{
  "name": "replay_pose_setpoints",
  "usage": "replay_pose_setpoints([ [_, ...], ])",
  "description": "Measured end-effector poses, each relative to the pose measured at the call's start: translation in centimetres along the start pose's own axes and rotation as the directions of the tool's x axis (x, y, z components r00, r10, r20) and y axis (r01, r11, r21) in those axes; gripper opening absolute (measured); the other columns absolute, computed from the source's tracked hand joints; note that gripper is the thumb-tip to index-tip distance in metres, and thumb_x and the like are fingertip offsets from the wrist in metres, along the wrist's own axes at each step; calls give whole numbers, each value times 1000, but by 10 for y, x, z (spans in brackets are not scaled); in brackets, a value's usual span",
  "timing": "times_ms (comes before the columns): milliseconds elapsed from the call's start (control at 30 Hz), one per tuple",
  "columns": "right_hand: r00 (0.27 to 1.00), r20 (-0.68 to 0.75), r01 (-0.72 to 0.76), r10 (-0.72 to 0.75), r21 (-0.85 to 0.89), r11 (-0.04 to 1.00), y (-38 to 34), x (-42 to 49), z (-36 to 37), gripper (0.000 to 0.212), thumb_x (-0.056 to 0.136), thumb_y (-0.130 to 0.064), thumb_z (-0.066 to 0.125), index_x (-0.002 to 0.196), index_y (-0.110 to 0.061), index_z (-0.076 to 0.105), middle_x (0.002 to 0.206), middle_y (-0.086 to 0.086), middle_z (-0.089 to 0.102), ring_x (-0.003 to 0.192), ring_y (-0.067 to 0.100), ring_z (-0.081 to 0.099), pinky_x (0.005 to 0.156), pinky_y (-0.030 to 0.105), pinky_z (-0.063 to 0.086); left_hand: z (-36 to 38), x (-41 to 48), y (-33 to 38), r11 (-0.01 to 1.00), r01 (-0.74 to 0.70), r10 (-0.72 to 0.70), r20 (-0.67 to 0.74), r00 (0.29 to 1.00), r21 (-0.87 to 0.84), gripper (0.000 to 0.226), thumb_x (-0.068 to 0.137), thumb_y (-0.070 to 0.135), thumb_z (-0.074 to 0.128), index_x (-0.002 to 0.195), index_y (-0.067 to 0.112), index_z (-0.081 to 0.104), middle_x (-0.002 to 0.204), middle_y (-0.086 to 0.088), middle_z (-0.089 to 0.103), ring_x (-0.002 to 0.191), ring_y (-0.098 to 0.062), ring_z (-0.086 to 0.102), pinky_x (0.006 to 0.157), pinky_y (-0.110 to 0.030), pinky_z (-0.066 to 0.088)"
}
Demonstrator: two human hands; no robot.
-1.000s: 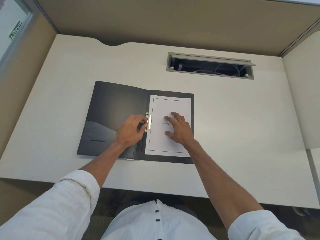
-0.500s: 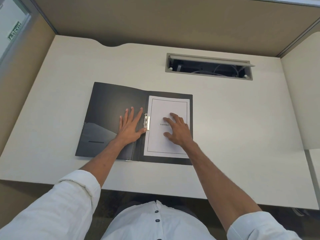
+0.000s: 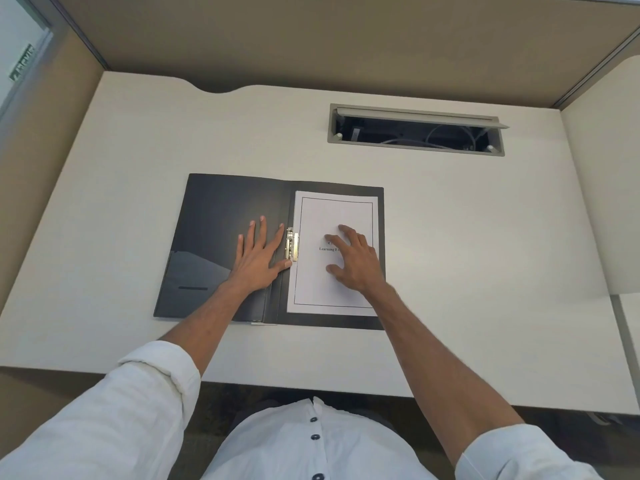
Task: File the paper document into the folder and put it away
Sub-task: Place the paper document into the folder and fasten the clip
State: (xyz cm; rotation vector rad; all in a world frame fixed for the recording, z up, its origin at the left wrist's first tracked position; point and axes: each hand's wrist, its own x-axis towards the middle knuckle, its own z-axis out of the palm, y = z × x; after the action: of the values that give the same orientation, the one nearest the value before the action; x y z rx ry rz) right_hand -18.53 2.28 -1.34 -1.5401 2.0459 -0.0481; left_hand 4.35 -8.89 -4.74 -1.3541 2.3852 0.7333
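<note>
A black folder [image 3: 214,216] lies open on the desk. A white printed paper document [image 3: 332,216] rests on its right half, its left edge under the metal clip [image 3: 291,244] at the spine. My left hand [image 3: 258,258] lies flat on the left cover, fingers spread, thumb touching the clip's lower end. My right hand [image 3: 353,261] presses on the middle of the paper with curled, spread fingers, hiding part of the print.
The pale desk [image 3: 485,237] has an open cable hatch [image 3: 415,129] at the back right with wires inside. Beige partition walls enclose the back and both sides. The desk's front edge runs just above my shirt.
My left hand has gone from curled at the clip to flat and spread on the left cover. My right hand has stayed on the paper.
</note>
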Motion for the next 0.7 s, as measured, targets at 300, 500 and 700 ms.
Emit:
replay_pose_setpoints([
  [300,1000,12,-7,7,8,1000,-2,-1,-2,73,104,-37,69,169,-31,38,183,-1,15,168,28,24,132,51,35,-3,-5,-5,999,-31,31,3,1000,-10,87,114,60,42,177,29,-10,182,-9,-30,171,-34,-27,141,-58,-9],
  [500,998,-6,-57,57,42,998,-16,3,-3,71,100,-30,74,164,-25,44,180,2,22,165,29,30,133,51,34,-4,-17,-28,1000,-3,3,-112,994,0,73,118,50,33,178,29,-5,184,-10,-25,172,-32,-24,142,-56,-6],
  [700,995,-93,42,-35,71,997,-70,16,10,66,104,-28,67,165,-24,44,177,3,32,163,28,35,133,50,34,-18,-34,-72,984,166,-181,-345,921,-71,64,119,40,38,178,22,19,187,-10,-4,175,-32,-7,142,-57,0],
])
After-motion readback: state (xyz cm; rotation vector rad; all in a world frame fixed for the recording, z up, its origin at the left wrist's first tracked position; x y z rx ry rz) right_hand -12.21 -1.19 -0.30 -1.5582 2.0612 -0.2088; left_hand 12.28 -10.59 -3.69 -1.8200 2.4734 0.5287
